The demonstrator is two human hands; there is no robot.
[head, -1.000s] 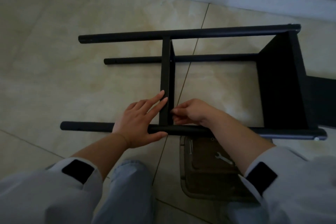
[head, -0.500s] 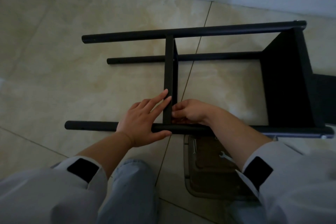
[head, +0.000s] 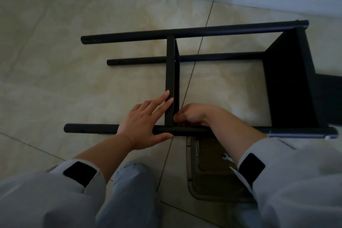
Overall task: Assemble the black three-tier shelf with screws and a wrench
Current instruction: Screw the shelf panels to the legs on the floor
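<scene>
Lying on its side on the tiled floor (head: pixel 92 83), the black shelf (head: pixel 288 87) fills the middle. The left hand (head: pixel 146 126) rests flat, fingers straight, on the near pole (head: pixel 92 129) and middle board (head: pixel 170 72). The right hand (head: pixel 192 114) has curled fingers at that joint; what it pinches I cannot tell. A small wrench (head: pixel 226 157) lies in the tray (head: pixel 207 187).

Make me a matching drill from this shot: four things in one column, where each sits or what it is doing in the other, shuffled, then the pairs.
Things
1. left hand
2. right hand
3. wrench
4. middle shelf

States
A. lies on the brown tray near the person
B. stands on edge between the near and far poles
C. fingers straight against the shelf, thumb under the near pole
D. fingers curled at the joint of shelf and near pole

Pairs: 1-C, 2-D, 3-A, 4-B
</scene>
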